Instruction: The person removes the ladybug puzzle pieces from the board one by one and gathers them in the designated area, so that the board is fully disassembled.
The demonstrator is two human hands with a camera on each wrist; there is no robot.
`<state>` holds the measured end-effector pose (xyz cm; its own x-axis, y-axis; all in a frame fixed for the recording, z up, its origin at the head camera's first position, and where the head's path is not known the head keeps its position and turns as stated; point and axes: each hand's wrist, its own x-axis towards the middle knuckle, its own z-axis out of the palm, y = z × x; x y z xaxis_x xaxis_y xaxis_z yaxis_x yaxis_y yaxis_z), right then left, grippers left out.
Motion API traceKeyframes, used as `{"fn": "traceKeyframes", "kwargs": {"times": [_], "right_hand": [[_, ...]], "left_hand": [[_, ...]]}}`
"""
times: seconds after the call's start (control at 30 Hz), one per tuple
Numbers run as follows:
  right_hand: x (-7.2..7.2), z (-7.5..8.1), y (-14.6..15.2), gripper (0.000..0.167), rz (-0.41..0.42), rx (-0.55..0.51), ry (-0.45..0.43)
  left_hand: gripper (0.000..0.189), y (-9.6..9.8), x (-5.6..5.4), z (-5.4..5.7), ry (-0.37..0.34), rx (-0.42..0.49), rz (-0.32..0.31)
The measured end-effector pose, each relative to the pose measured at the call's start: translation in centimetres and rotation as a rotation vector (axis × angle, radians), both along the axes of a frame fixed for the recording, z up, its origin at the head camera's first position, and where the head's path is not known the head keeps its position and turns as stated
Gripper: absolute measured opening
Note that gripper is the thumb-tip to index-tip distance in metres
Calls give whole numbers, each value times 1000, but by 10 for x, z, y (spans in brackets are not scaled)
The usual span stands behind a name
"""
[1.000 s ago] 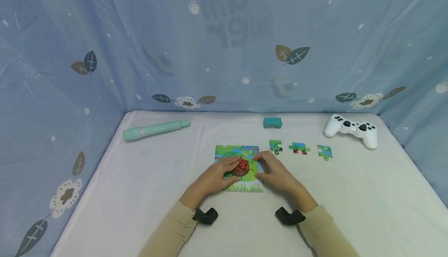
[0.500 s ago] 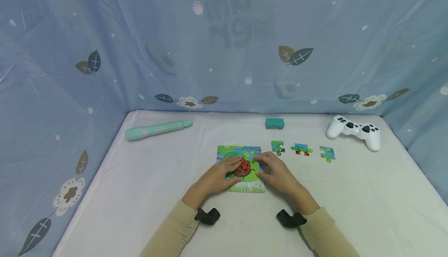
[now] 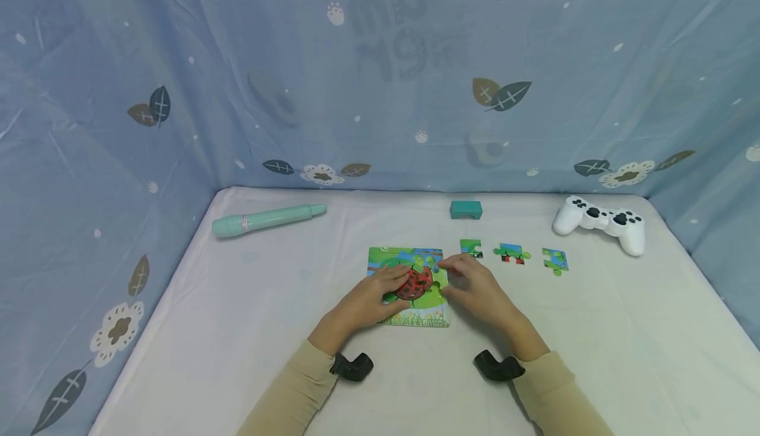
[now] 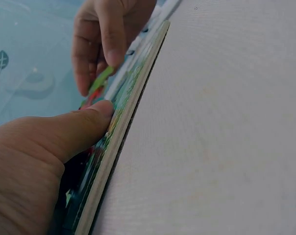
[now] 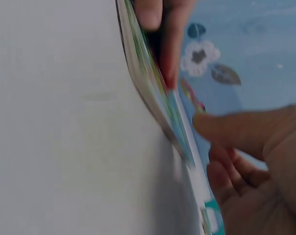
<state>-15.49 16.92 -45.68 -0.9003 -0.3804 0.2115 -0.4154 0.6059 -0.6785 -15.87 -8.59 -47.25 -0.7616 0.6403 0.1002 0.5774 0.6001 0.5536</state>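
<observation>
A ladybug jigsaw puzzle (image 3: 415, 318) in a thin board lies on the white table. My left hand (image 3: 375, 296) rests on its left half, the fingers laid over the picture and the thumb (image 4: 91, 120) near the front edge. At the right edge, my right hand (image 3: 482, 291) pinches a green and red puzzle piece (image 4: 100, 82) between thumb and fingers. In the right wrist view that piece (image 5: 191, 95) is raised at a tilt above the board. Part of the ladybug is hidden under my left fingers.
Behind my right hand lie three loose puzzle pieces (image 3: 512, 253) in a row. Farther back are a teal block (image 3: 466, 210) and a white game controller (image 3: 601, 219). A mint-green, stick-shaped object (image 3: 267, 219) lies at the back left, before a blue curtain (image 3: 380, 93).
My right hand has moved slightly right and lifted a piece of the ladybug off the puzzle. My left hand keeps its place on the board. The head view has shifted a little.
</observation>
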Motion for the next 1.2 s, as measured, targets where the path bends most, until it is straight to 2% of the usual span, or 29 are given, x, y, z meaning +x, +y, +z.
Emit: {"fn": "traceKeyframes", "kwargs": {"times": [0.2,0.47,0.63,0.87,1.2], "right_hand": [[0,8,15,43,30,-23,-90],[-2,13,43,43,20,-42,-114],[3,19,73,41,-37,14,-96],[19,27,115,41,-113,83,-69],[38,22,164,44,-217,90,-87]], "left_hand": [[61,0,1,0,-16,4,7],[61,1,3,-1,-33,5,13],[62,1,3,-1,-44,3,21],[63,0,2,0,-30,5,17],[62,-1,0,0,-34,3,16]]}}
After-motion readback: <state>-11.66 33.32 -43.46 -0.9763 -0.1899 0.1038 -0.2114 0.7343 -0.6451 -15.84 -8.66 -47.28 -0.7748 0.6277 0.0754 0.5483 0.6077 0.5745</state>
